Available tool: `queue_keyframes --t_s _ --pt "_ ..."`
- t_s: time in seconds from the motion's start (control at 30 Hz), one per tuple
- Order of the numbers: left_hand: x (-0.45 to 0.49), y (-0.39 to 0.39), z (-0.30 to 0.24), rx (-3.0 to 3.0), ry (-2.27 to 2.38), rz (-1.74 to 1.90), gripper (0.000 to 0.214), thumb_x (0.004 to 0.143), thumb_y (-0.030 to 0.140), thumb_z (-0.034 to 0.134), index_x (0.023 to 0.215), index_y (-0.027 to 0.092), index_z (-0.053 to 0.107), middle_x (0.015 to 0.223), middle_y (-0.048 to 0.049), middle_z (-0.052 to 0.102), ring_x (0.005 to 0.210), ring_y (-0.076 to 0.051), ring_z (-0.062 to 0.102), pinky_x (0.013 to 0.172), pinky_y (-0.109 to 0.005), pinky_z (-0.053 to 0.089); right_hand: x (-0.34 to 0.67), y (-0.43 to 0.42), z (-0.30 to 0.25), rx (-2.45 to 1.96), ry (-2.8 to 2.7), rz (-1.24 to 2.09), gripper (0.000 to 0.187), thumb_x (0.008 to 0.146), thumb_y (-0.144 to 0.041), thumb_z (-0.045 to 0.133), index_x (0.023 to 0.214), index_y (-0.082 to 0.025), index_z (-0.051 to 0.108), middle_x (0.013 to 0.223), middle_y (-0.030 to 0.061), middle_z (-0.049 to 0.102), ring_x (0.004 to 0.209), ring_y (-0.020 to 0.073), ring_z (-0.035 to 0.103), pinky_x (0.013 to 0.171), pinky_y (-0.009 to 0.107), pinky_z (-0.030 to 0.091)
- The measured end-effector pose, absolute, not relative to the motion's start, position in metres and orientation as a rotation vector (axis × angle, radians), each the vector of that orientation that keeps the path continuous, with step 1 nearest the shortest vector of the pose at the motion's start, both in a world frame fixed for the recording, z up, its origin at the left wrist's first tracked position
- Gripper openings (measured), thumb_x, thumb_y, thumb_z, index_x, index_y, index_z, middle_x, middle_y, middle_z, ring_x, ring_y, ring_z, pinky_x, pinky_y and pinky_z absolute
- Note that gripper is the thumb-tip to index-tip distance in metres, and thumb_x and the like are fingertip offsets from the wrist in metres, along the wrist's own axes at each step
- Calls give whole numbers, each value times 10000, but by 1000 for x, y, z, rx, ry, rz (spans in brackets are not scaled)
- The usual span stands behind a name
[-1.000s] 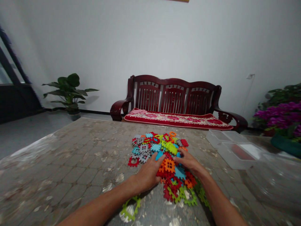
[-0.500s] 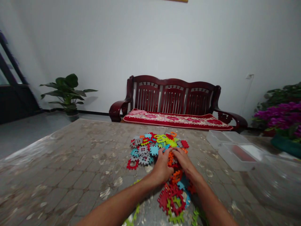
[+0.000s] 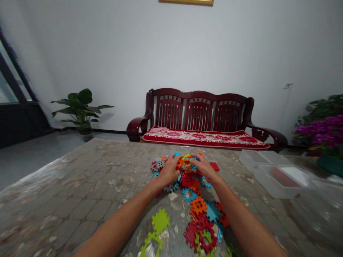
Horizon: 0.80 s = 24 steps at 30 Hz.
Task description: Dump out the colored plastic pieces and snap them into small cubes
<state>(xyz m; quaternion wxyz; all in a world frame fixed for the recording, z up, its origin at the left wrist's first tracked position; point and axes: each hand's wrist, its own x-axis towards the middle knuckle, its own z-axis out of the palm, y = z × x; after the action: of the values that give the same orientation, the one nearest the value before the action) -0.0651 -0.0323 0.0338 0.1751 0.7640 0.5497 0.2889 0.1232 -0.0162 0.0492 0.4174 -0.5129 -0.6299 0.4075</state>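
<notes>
A heap of toothed plastic building pieces in red, orange, blue, grey and green lies on the table. At its far part my left hand (image 3: 169, 171) curls its fingers round the left side of several orange pieces (image 3: 184, 164). From the other side my right hand (image 3: 204, 167) bends its fingers against the same cluster. Fingertips partly cover what is gripped. Closer to me lie a blue ring-shaped piece (image 3: 189, 194), an orange window piece (image 3: 198, 205) and red pieces (image 3: 193, 231). A solid lime-green piece (image 3: 160, 221) sits apart, left of them.
Clear plastic boxes (image 3: 270, 181) stand at the right of the patterned table (image 3: 88, 182), with a transparent container (image 3: 318, 210) nearer me. Beyond the table is a wooden bench (image 3: 199, 110). Purple flowers (image 3: 321, 130) are at the far right, a potted plant (image 3: 80, 107) at the left.
My hands have moved slightly away from me and farther apart, around orange pieces. Pieces in the middle of the heap have shifted, and the blue ring now shows. The view has tilted up a little.
</notes>
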Motion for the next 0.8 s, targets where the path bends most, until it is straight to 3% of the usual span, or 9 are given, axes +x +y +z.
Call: queue_keyframes --t_s 0.13,0.3,0.43,0.5,0.6,0.7,0.8 --pt "-80 -31 30 2248 1589 655 714 746 16 516 1422 239 571 1456 -87 543 1400 -248 459 1211 -424 328 133 -18 52 -1267 -1682 859 611 722 -442 704 1300 -252 661 1236 79 712 1194 288 618 1112 463 430" --pt "-80 -55 39 2225 1815 640 683 826 60 508 1475 273 512 1533 -115 481 1454 -309 379 1197 -543 295 163 -24 49 -1252 -1696 789 671 683 -384 731 1337 -256 650 1290 81 700 1238 303 606 1118 500 438" --pt "-75 -93 42 2349 1727 614 563 891 289 611 1448 249 540 1528 -136 483 1447 -332 371 1202 -520 289 204 -44 45 -1344 -1806 871 757 609 -355 793 1342 -223 661 1364 123 666 1275 348 586 1133 529 416" --pt "-72 -116 39 2385 1563 517 654 850 461 687 1449 242 540 1490 -140 516 1390 -331 436 1173 -487 349 226 -60 42 -1386 -1958 924 887 514 -340 872 1365 -217 653 1451 145 603 1359 386 514 1174 545 363" --pt "-67 -146 28 2370 1335 304 1028 635 655 817 1522 276 461 1540 -147 473 1377 -366 458 1144 -517 395 251 -86 32 -1400 -2197 1022 1102 401 -326 952 1442 -251 596 1560 150 494 1443 405 420 1228 538 269" --pt "-57 -162 14 2363 1234 134 1292 470 665 888 1588 280 368 1645 -183 332 1461 -446 350 1175 -590 340 257 -104 17 -1443 -2354 1059 1225 348 -315 969 1493 -231 541 1586 165 455 1466 431 376 1232 536 253" --pt "-47 -166 4 2354 1271 95 1257 532 596 893 1607 260 336 1658 -197 313 1480 -454 316 1190 -603 307 246 -113 4 -1485 -2440 940 1182 409 -276 919 1517 -231 511 1589 152 454 1463 429 370 1224 526 266"
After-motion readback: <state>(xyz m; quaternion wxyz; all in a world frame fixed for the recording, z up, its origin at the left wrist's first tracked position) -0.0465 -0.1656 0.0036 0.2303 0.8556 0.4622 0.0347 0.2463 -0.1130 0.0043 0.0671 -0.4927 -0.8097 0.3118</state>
